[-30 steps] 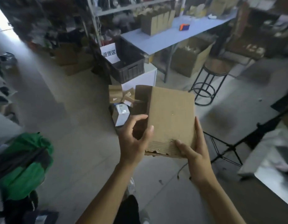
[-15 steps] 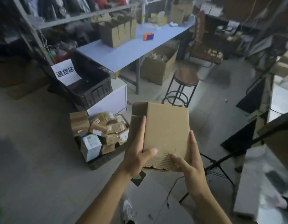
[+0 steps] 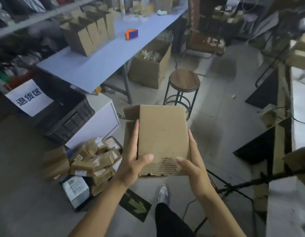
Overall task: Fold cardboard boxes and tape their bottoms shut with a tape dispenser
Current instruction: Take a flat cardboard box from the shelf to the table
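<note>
I hold a cardboard box [image 3: 163, 134] up in front of me, above the floor [image 3: 216, 134], its broad brown face turned toward me and its near edge torn so the corrugation shows. My left hand [image 3: 133, 161] grasps its left side, fingers laid up along the edge and thumb pressed across the near face. My right hand [image 3: 191, 161] grasps the right side the same way, fingers running up the side and thumb on the torn strip. Beyond the box stands a round wooden stool [image 3: 184, 79] on a black metal frame. To the left, low down, a heap of small taped parcels [image 3: 95, 161] lies in a tray on the floor, and behind it a black crate [image 3: 68, 117] carries a white sign. Farther back a long blue table [image 3: 103, 60] holds a row of open folded boxes [image 3: 88, 33] and an orange and blue tape dispenser [image 3: 131, 34], well apart from my hands. Under the table sits a large open carton [image 3: 148, 69]. My shoe [image 3: 163, 194] shows below the box.
</note>
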`<act>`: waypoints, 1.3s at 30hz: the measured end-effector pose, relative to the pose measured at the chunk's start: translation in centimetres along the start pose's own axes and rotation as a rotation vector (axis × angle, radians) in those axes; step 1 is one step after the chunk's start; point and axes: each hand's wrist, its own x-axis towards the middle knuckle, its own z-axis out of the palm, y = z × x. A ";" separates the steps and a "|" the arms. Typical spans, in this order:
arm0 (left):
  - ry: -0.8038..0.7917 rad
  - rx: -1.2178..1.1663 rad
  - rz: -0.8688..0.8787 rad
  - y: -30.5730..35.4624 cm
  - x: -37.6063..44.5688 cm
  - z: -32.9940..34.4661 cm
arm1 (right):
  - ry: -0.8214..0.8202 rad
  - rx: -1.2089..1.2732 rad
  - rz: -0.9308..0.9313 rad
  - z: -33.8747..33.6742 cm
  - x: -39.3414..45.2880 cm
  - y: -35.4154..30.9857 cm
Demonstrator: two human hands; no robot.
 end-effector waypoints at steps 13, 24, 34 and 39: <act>0.113 -0.026 -0.010 0.8 22.2 -2.1 | -0.134 0.122 0.006 -5.5 24.1 -1.7; 0.241 -0.109 0.000 -0.8 44.0 -13.0 | -0.242 0.057 -0.026 -2.7 50.9 -4.6; 0.311 -0.151 -0.062 -2.8 60.5 -19.6 | -0.266 0.079 -0.003 -1.1 69.5 -5.4; 0.433 -0.160 -0.150 -6.0 67.1 -23.6 | -0.411 0.071 0.084 1.5 80.3 -3.7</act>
